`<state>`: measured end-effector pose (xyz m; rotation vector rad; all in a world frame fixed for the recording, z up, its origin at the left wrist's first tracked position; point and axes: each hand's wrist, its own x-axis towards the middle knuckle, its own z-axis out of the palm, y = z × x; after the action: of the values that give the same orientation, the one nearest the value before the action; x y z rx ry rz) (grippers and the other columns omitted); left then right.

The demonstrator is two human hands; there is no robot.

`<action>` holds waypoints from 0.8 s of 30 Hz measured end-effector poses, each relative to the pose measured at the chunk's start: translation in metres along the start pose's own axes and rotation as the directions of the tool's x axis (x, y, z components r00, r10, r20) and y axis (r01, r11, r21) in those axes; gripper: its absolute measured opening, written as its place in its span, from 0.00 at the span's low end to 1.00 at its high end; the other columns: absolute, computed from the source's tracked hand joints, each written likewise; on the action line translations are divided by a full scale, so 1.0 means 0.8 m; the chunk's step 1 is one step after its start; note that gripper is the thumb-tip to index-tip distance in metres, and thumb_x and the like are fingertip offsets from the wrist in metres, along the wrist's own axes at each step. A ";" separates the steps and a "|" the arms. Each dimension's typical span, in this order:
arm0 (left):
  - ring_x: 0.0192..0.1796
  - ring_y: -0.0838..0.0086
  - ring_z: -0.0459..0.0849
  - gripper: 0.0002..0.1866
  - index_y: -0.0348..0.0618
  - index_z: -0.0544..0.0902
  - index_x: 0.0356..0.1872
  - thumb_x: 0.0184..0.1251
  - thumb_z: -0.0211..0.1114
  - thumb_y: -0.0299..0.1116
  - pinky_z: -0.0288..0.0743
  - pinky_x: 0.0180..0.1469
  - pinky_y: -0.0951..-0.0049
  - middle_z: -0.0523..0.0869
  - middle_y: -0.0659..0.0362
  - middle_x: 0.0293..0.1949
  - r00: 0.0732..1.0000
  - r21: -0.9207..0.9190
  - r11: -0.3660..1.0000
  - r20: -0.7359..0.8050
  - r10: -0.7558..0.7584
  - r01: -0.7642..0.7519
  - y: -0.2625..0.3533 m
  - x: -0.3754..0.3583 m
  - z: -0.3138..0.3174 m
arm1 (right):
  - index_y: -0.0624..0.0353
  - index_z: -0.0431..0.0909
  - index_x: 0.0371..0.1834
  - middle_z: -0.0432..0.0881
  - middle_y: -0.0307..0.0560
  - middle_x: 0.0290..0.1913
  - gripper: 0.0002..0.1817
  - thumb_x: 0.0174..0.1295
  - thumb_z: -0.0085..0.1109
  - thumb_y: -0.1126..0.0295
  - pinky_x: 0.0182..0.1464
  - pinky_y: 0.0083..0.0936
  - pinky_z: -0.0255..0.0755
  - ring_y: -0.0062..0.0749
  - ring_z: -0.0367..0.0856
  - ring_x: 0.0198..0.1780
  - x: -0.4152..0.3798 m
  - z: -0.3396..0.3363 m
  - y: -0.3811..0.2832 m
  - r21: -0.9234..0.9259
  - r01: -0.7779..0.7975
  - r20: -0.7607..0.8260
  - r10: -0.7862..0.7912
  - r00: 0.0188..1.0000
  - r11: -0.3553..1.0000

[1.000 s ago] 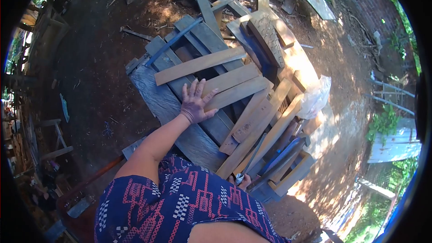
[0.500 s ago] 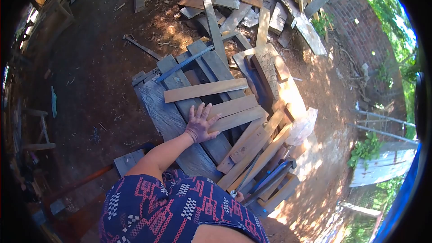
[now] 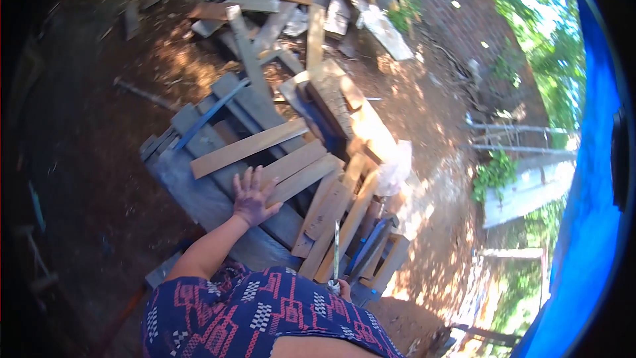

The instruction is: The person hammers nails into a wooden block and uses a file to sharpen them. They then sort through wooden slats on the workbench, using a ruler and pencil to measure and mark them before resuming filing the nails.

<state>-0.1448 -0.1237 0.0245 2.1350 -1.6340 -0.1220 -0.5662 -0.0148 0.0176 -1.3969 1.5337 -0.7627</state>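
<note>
While my left hand (image 3: pixel 254 193) lies flat with fingers spread on a pale plank (image 3: pixel 297 179), nothing is gripped by it. That plank rests beside two similar planks on a grey pallet (image 3: pixel 199 200) of weathered boards. My right hand (image 3: pixel 342 288), mostly hidden behind my patterned sleeve (image 3: pixel 265 318), is closed around a thin metal rod (image 3: pixel 336 252) standing nearly upright before the stack. A blue bar (image 3: pixel 207 117) crosses the pallet's far side. A white plastic bag (image 3: pixel 396 169) sits at the stack's right edge. Scrap boards (image 3: pixel 265 6) litter the dirt beyond.
</note>
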 end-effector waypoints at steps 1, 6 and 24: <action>0.73 0.45 0.57 0.38 0.65 0.74 0.66 0.51 0.67 0.62 0.43 0.71 0.33 0.60 0.44 0.72 0.999 -0.013 0.999 0.000 0.033 -0.033 -0.001 0.003 0.001 | 0.59 0.74 0.56 0.84 0.40 0.43 0.24 0.56 0.72 0.74 0.47 0.19 0.75 0.19 0.81 0.43 0.000 0.008 -0.032 0.022 0.033 -0.052 -0.031 0.998 0.999; 0.73 0.45 0.56 0.38 0.64 0.74 0.67 0.51 0.67 0.61 0.43 0.70 0.32 0.59 0.44 0.72 1.000 0.017 1.000 0.009 0.020 -0.021 0.000 0.002 0.000 | 0.56 0.74 0.57 0.84 0.42 0.43 0.25 0.56 0.73 0.72 0.48 0.23 0.76 0.25 0.82 0.43 0.029 0.045 -0.139 -0.167 -0.061 -0.161 0.034 0.986 0.984; 0.74 0.46 0.54 0.40 0.65 0.72 0.68 0.51 0.68 0.60 0.42 0.71 0.33 0.58 0.46 0.73 1.000 -0.005 1.000 0.029 -0.002 0.002 0.003 -0.002 -0.005 | 0.55 0.75 0.57 0.76 0.51 0.46 0.29 0.52 0.71 0.57 0.47 0.40 0.75 0.48 0.79 0.48 0.085 0.058 -0.162 -0.729 0.192 0.127 -0.145 0.981 0.657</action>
<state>-0.1457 -0.1214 0.0288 2.1407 -1.6465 -0.1587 -0.4665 -0.0981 0.0997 -2.1631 1.7708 -0.1581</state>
